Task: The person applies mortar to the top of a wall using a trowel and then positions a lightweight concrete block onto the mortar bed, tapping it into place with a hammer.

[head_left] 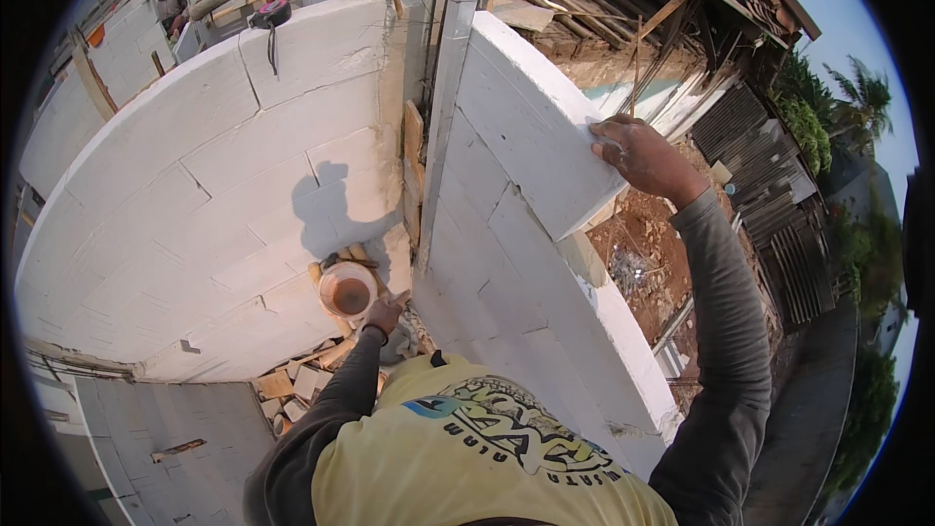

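My right hand (638,158) grips the upper corner of a white lightweight concrete block (545,127), fingers bent over its edge. That block sits on top of the wall (526,273) of similar blocks, against an upright metal profile (456,88). Lower down, my left hand (383,316) is closed beside a round bucket (349,290) with brownish contents. Something pale and narrow sticks out past its fingers; whether it is a finger or a handle I cannot tell.
A second block wall (195,185) curves across the left, with a small pink-and-black object (271,14) and a strap on its top. Broken pieces (292,385) lie below. Beyond the right wall are bare soil (643,224) and corrugated sheets (760,175). Two people (172,8) are far off.
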